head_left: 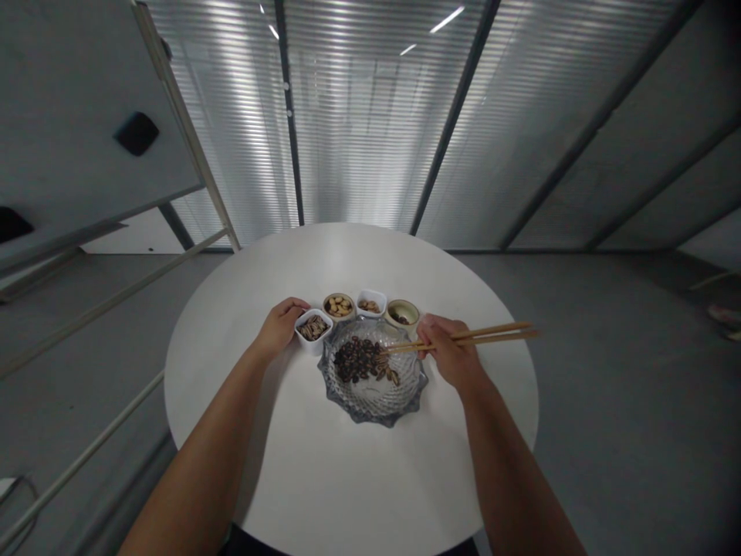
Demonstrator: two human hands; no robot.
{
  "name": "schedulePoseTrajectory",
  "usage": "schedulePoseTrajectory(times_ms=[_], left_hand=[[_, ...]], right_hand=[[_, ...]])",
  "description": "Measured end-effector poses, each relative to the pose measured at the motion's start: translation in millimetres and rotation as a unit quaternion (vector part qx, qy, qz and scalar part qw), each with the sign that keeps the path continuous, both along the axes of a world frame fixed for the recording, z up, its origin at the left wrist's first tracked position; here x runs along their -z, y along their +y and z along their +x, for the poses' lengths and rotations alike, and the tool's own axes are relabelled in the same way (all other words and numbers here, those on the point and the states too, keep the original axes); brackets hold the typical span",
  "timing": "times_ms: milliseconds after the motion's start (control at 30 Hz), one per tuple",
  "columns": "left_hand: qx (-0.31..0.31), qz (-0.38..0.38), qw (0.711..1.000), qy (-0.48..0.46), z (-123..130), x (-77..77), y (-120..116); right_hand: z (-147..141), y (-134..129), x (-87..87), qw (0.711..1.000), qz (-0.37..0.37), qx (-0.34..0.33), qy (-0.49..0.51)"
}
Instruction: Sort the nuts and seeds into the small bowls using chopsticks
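My right hand (448, 346) grips a pair of wooden chopsticks (492, 333), whose tips reach into a scalloped glass bowl (370, 413). Dark brown seeds or beans (356, 359) are heaped in its left half, and a few lighter striped seeds (394, 375) lie right of them, near the tips. My left hand (282, 328) rests by the back left of a small white square bowl (312, 344) of striped seeds (313, 327); its fingers stretch along the rim, seemingly touching it. What the chopstick tips pinch, if anything, is too small to make out.
Behind the glass bowl stand a round dish of pale nuts (339, 306), a white square dish (372, 297) with brown pieces, and a round dish (405, 310) with a few dark pieces. All sit on a round white table (347, 479). A metal-framed board (86, 93) stands left.
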State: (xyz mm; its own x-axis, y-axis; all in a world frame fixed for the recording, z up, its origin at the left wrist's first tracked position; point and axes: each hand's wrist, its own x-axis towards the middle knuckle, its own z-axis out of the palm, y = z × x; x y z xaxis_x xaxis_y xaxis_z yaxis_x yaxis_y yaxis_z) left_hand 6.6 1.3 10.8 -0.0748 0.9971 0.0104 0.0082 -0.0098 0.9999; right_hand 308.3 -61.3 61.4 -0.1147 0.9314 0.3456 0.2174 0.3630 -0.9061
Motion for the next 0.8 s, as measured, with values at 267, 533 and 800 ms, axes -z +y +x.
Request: schedulePoseTrajectory(times_ms=[267, 533, 800], left_hand=[[0.008, 0.002, 1.000, -0.018, -2.0, -0.4, -1.2], [0.003, 0.001, 1.000, -0.016, -2.2, -1.5, -3.8], [-0.003, 0.006, 1.000, 0.009, 0.3, -13.0, -10.1]], right_hand=[[-16.7, -0.4, -4.5, 0.994, -0.021, 0.055, 0.095], [-49.1, -8.6, -13.1, 0.970, 0.018, 0.114, 0.216], [-82.1, -22.5, -14.1, 0.987, -0.010, 0.054, 0.152]])
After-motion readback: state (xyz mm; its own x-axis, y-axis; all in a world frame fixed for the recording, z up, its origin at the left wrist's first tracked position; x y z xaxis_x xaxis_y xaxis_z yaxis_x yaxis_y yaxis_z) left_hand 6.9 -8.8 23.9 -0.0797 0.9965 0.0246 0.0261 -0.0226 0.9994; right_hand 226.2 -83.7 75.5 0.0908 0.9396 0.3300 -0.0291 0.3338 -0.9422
